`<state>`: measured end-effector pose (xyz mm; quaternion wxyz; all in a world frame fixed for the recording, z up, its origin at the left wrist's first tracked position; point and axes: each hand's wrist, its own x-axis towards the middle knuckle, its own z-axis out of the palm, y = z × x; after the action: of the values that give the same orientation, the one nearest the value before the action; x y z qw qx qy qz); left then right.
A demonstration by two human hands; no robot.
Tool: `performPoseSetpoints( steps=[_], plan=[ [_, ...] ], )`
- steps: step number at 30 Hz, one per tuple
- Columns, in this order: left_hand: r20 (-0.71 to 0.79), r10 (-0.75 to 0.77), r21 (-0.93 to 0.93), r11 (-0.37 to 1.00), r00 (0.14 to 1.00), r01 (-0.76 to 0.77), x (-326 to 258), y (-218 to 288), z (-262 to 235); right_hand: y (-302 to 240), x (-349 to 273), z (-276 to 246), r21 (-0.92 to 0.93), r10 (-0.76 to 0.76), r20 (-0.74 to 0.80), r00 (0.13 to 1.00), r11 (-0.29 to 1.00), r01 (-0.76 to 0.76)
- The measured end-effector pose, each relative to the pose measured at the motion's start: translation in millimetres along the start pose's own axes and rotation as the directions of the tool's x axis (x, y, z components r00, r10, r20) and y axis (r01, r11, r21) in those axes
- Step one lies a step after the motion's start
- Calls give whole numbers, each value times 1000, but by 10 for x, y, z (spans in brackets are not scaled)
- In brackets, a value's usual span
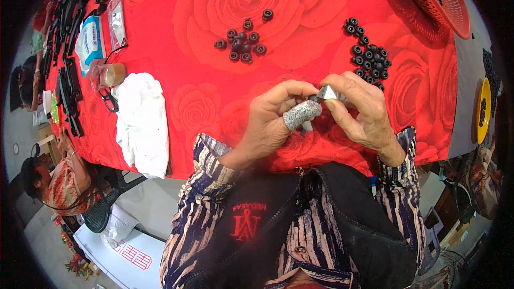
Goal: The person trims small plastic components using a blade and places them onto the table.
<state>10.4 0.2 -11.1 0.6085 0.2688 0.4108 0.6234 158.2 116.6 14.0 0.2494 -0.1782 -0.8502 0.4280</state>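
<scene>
My left hand and my right hand meet over the near part of the red cloth. Between the right thumb and fingers is pinched a small shiny metal piece, flat like a blade. Its edge meets a small dark part at my left fingertips, mostly hidden by the fingers. A speckled grey finger sleeve covers the left thumb. Beyond the hands lie two groups of small round black parts with holes, one group ahead to the left and the other ahead to the right.
A red perforated basket with black pieces stands far right, a yellow dish beyond the table edge. On the left are a white cloth, a cup with brown liquid, a wipes pack and long black strips. A person sits there.
</scene>
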Motion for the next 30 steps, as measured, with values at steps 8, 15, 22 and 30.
performPoseSetpoints(
  steps=[8, 15, 22, 30],
  plan=[
    [4, 2, 0, 1000, 1000, -2, 9, 19, 3, 12, 3, -5, 5, 9, 2, 1000, 1000, -9],
    [15, 6, -26, 1000, 1000, -5, 11, 2, 4, 15, -2, -16, -8, -3, 24, 1000, 1000, 3],
    [5, -5, -10, 1000, 1000, 5, 8, 5, 8, 19, 7, -2, -13, -27, -2, 1000, 1000, 27],
    [13, 9, -9, 1000, 1000, -9, 17, -23, -11, 3, 17, -33, 24, 8, 54, 999, 1000, -10]
  ],
)
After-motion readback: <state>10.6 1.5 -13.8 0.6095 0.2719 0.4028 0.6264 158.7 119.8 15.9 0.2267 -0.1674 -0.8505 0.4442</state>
